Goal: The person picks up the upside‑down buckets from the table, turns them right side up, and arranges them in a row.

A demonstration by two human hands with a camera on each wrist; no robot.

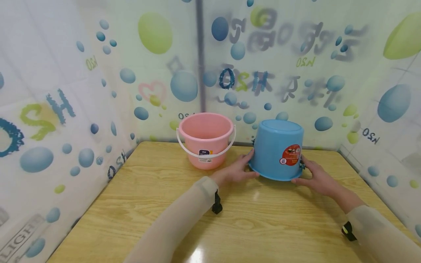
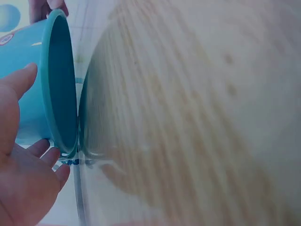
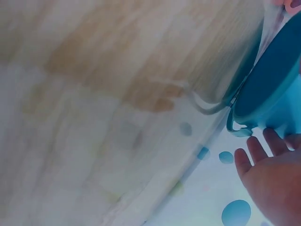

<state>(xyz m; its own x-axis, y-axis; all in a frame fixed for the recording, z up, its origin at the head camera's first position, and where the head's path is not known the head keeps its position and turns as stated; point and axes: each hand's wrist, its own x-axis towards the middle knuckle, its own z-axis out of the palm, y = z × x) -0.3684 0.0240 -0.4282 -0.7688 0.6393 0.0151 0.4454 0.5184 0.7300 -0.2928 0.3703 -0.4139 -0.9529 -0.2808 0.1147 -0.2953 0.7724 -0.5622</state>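
Observation:
A blue bucket (image 1: 271, 153) is upside down at the right back of the table, its base up and a red label facing me. My left hand (image 1: 236, 170) holds its left side near the rim, thumb in front and fingers behind. On the opposite side, my right hand (image 1: 318, 179) grips it the same way. In the left wrist view the bucket's rim (image 2: 46, 94) stands tilted close over the tabletop, with the hollow inside showing. The right wrist view shows a handle loop (image 3: 240, 131) beside the right fingers (image 3: 256, 150).
Left of the blue bucket, a pink bucket (image 1: 205, 144) stands upright, its white handle (image 1: 210, 156) hanging down in front. Both are on a wood-grain table (image 1: 148, 204). Patterned curtains (image 1: 154, 91) enclose the back and both sides.

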